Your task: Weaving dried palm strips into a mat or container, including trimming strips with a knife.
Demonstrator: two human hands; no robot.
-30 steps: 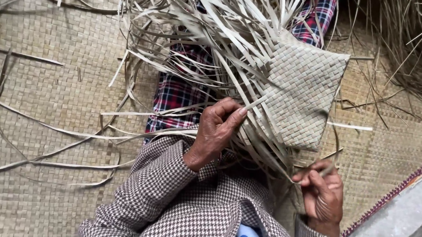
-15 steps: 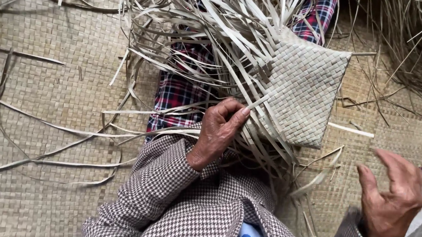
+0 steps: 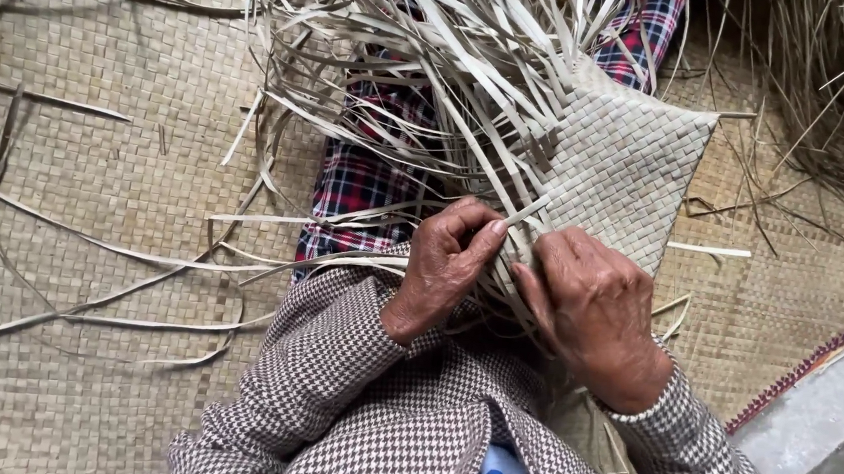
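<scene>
1. Hands meet at the lower edge of the woven panel (image 3: 628, 173), which lies over the lap, a little to the right of the middle of the view.
2. Left hand (image 3: 445, 269) has its fingers curled, and thumb and forefinger are pinched on one loose strip (image 3: 524, 213); the strip end points up and to the right from the fingertips.
3. Right hand (image 3: 592, 306) lies just beside the left one, fingers bent down among the strips at the panel's edge. They seem to press on the strips, but I cannot tell if they really grip one.
4. Woven panel is flat, nearly square, turned so that one corner points to the right. Its surface is a tight check pattern of pale, dry, grey-beige leaf strips.
5. Unwoven strips (image 3: 406, 55) spread out from the panel's left side like a fan; they are long, thin, flat and slightly curled.
6. Floor mat (image 3: 90, 241) under everything has the same plaited texture, but coarser and more yellow.
7. Sleeves (image 3: 332, 360) are of small brown-white houndstooth cloth; the checked cloth (image 3: 356, 182) on the legs is red and blue.
</scene>
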